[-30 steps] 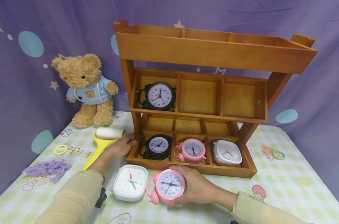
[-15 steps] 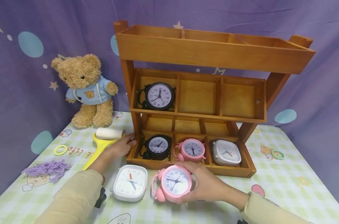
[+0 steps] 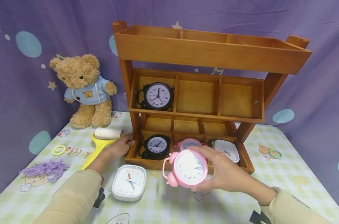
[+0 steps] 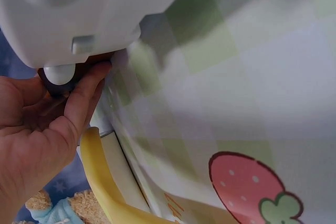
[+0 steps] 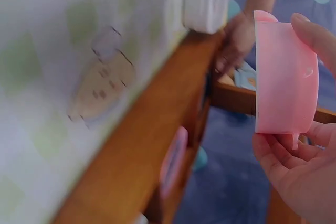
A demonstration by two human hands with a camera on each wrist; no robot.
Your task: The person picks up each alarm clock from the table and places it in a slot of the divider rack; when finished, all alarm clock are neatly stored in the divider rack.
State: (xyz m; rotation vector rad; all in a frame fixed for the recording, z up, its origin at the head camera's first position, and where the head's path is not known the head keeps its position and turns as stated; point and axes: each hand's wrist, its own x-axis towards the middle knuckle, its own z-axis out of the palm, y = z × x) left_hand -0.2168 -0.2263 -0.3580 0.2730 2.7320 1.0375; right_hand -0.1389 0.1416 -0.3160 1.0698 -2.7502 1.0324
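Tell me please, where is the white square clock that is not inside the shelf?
In the head view, the white square clock lies on the tablecloth at lower left, before the wooden shelf, left of the pink clock.

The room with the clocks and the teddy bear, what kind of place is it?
Probably a staged tabletop at home or in a studio, not a shop: a purple star-print cloth hangs behind, a cartoon tablecloth covers the table, and a teddy bear sits beside the wooden shelf.
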